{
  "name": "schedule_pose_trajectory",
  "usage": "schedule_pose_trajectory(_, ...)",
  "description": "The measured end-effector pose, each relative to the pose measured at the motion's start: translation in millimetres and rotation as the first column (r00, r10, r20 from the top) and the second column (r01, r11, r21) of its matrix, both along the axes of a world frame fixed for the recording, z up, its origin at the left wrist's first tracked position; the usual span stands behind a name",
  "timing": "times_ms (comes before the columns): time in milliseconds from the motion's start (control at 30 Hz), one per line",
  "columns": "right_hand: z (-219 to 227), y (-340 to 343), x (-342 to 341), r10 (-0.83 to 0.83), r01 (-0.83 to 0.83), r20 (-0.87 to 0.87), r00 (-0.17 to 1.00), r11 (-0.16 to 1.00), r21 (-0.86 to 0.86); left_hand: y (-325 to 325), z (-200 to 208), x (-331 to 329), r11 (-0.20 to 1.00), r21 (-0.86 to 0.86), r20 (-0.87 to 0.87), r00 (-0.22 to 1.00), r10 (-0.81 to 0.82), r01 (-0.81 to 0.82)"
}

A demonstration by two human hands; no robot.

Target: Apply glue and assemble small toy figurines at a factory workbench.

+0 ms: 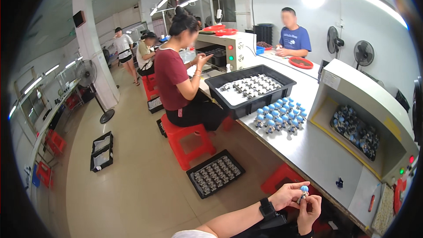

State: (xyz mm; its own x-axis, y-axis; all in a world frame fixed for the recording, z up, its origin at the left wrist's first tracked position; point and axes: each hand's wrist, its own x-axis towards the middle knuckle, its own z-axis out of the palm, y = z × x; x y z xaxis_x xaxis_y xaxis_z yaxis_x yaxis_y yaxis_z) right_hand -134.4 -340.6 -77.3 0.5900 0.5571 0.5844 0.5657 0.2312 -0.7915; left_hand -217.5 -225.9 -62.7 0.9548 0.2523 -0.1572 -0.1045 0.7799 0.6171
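A small figurine [304, 189] with a light blue head is held between my two hands, just off the front edge of the workbench. My left hand [286, 195] pinches it from the left, its index finger stretched past the head. From below and the right, my right hand [309, 212] grips its lower part with closed fingers. The figurine's body is mostly hidden by my fingers. On the bench close by lies a small dark blue piece [339, 183]. Farther back, several similar blue-headed figurines [282, 114] stand in a group.
A black tray [246, 112] of white pieces sits beyond the figurines. To the right, a machine housing [365, 101] holds a bin [356, 132] of dark blue parts. A red pen [372, 203] lies near the edge. A co-worker [176, 68] sits on a red stool [187, 141]; a floor tray [216, 174] stands nearby.
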Motion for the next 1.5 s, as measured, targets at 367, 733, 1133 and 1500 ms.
schedule_pose_trajectory(367,-1,-4,6,0.015,-0.015,0.020,1.000,1.000,0.008,-4,4,5,1.000,0.007,0.006,1.000,-0.006,0.006)
schedule_pose_trajectory(733,-1,-15,8,-0.029,0.031,0.063,0.998,0.999,-0.030,-13,3,8,1.000,0.014,-0.005,1.000,-0.012,0.012)
schedule_pose_trajectory(1133,4,-24,7,-0.065,0.066,0.021,0.998,0.998,-0.021,-20,7,12,1.000,0.002,-0.025,1.000,-0.017,0.017)
schedule_pose_trajectory(1500,3,-28,-1,-0.075,0.075,0.006,0.997,0.997,-0.023,-23,2,6,0.999,-0.008,-0.029,0.999,-0.036,0.036)
